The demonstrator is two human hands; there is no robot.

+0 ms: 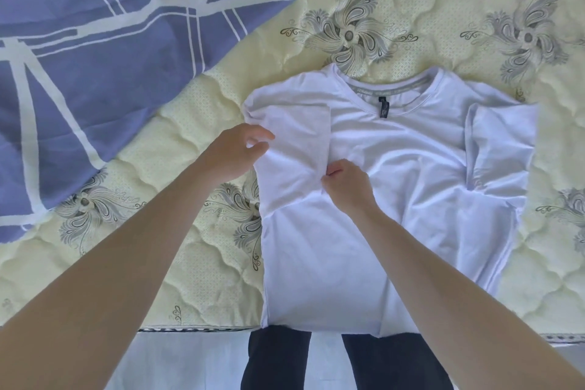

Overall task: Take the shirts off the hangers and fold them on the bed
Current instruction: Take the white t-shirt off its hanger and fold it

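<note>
A white T-shirt point(395, 187) lies flat on the bed point(196, 263), collar at the far side, hem hanging a little over the near edge. Both sleeves are folded inward onto the body. My left hand point(231, 152) pinches the outer edge of the left folded sleeve between thumb and fingers. My right hand point(345, 184) pinches the inner lower corner of that same sleeve flap near the shirt's middle. No hanger is in view.
The pale yellow quilted mattress with grey floral motifs fills most of the view. A blue duvet point(95, 41) with white stripes covers the far left. My dark trouser legs point(278, 361) and the light floor show below the bed's near edge.
</note>
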